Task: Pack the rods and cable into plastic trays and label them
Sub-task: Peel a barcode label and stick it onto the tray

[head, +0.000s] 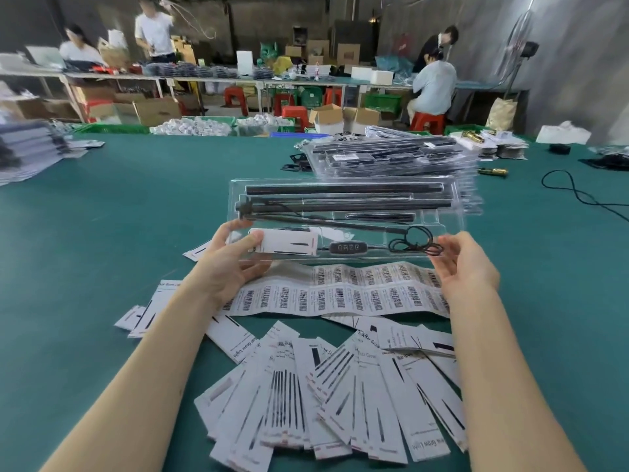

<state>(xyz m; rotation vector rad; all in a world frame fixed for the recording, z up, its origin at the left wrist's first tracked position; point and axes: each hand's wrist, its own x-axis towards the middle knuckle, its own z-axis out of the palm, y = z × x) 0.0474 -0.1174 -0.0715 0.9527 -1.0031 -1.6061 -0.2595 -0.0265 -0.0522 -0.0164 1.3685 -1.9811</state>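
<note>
Clear, thin moulded plastic forms the tray (pixel 345 218), which both hands hold up above the middle of the green table (pixel 119 216), tilted toward the head camera, probably so the contents can be checked. The left hand (pixel 226 264) grips the tray's near left corner, thumb on top pressing the white card (pixel 289 243) and fingers curled beneath. The right hand (pixel 464 264) holds the near right corner, fingers bent around the edge beside the coiled cable (pixel 413 243).

Long, straight matt-black rods (pixel 343 195) lie in parallel grooves along the tray's far side; the thin black cable runs along the near side through a small oval controller (pixel 344 248). Everything sits in its own shaped pocket, so packing looks done here.

Under the tray a flat paper sheet of barcode labels (pixel 340 291) lies within reach, likely for the labelling step. Glossy white leaflets (pixel 323 396) fan out toward the near edge. Filled trays are stacked (pixel 391 158) near the far right.
</note>
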